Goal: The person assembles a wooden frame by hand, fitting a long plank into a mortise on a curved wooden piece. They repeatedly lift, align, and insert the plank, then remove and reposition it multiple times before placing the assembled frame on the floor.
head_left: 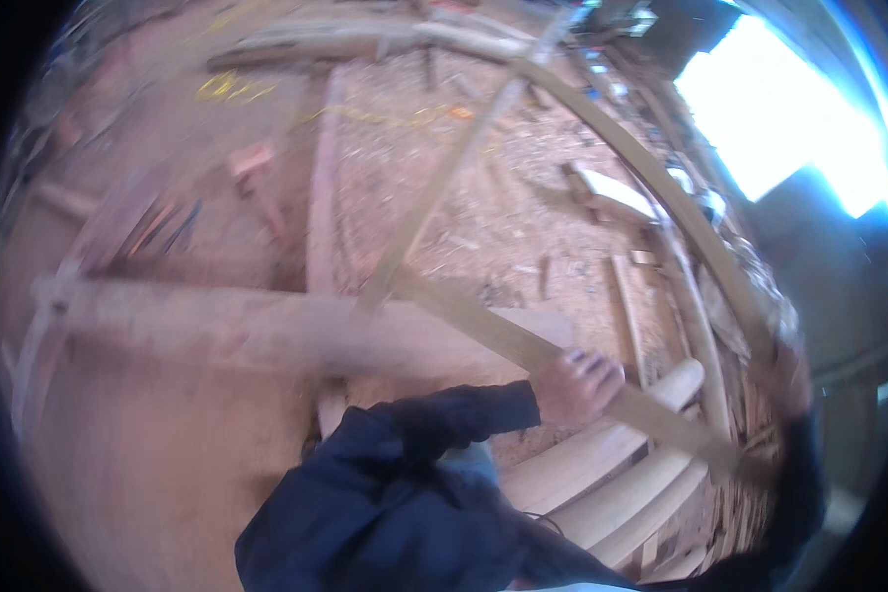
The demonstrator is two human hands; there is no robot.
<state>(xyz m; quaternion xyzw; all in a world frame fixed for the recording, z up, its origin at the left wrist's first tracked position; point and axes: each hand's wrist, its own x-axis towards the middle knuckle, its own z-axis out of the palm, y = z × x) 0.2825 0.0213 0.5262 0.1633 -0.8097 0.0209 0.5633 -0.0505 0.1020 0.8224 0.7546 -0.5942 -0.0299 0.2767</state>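
Observation:
The picture is smeared by motion. My left hand (580, 385), at the end of a dark blue sleeve, is closed around a long flat wooden slat (483, 331) that runs from the picture's middle down to the lower right. My right hand (785, 363) is a blur at the right edge, close to the slat's lower end (730, 454) and to a long curved wooden rib (681, 212). Whether it grips either piece cannot be made out. Thick rounded timbers (612, 454) lie just below my left hand.
A wide wooden beam (217, 326) crosses the left half. Thin straight battens (444, 178) and an upright plank (323, 197) lie over ground covered in sawdust and offcuts. Small wood blocks (252, 163) sit at the upper left. A bright opening (779, 109) glares at the upper right.

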